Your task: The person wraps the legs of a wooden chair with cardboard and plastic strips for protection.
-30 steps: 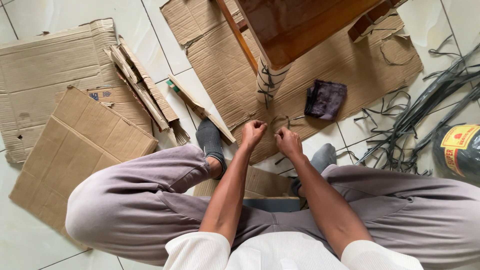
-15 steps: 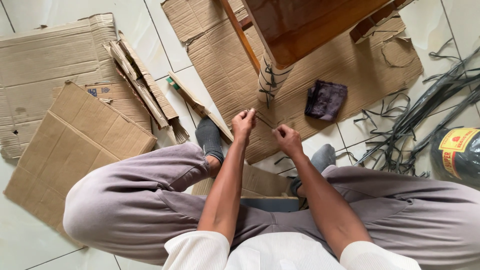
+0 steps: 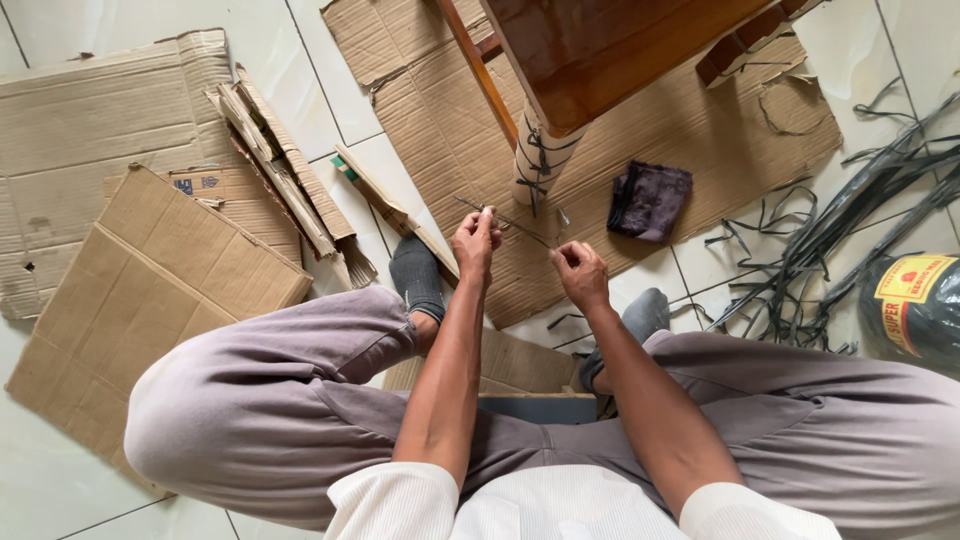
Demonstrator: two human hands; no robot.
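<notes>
- Pale floor tiles (image 3: 60, 480) carry flattened cardboard sheets (image 3: 150, 270), on which a person sits with legs drawn up; a further cardboard sheet (image 3: 640, 130) lies under a glossy wooden furniture piece (image 3: 600, 50).
- Left hand (image 3: 475, 240): closed, fingers pinched on one end of a thin dark strip (image 3: 520, 228). Compared with half a second earlier, it has moved slightly up and to the left.
- Right hand (image 3: 580, 272): closed in a fist around the other end of the same strip, little changed in place.
- Strip: a second earlier it hung as a slack loop between hands held close together; it now runs as a nearly straight line between them, in the air just in front of the furniture leg (image 3: 540, 150). Judged from this, the strip is being pulled taut, a sign that a knot or length is being tightened.
- Furniture leg: wrapped in cardboard and already bound with dark strips.
- Surroundings: a dark folded cloth (image 3: 650, 200) on the cardboard, a loose tangle of dark strapping (image 3: 850, 220) at right, and a dark roll with a yellow-red label (image 3: 915, 305) at the right edge.
</notes>
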